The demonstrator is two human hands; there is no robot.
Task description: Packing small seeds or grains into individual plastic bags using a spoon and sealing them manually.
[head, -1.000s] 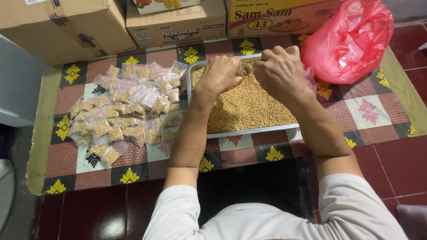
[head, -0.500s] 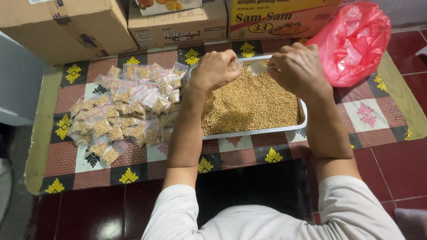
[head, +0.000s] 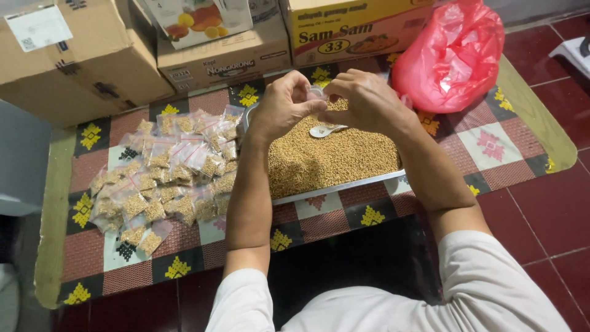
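A metal tray (head: 344,186) full of small tan seeds (head: 332,157) rests on a patterned mat. Above its far end, my left hand (head: 284,104) and my right hand (head: 369,101) pinch a small clear plastic bag (head: 316,93) between their fingertips. A white plastic spoon (head: 326,130) lies on the seeds just below the hands. To the left of the tray is a pile of several small clear bags (head: 166,175) filled with seeds.
Cardboard boxes (head: 80,55) line the far edge of the mat (head: 491,144). A red plastic bag (head: 452,55) sits at the far right, close to my right hand. Red floor tiles (head: 547,203) lie to the right.
Both hands have lifted off the seeds and come together above the tray's far end, now pinching a small clear bag. The spoon lies uncovered on the seeds.
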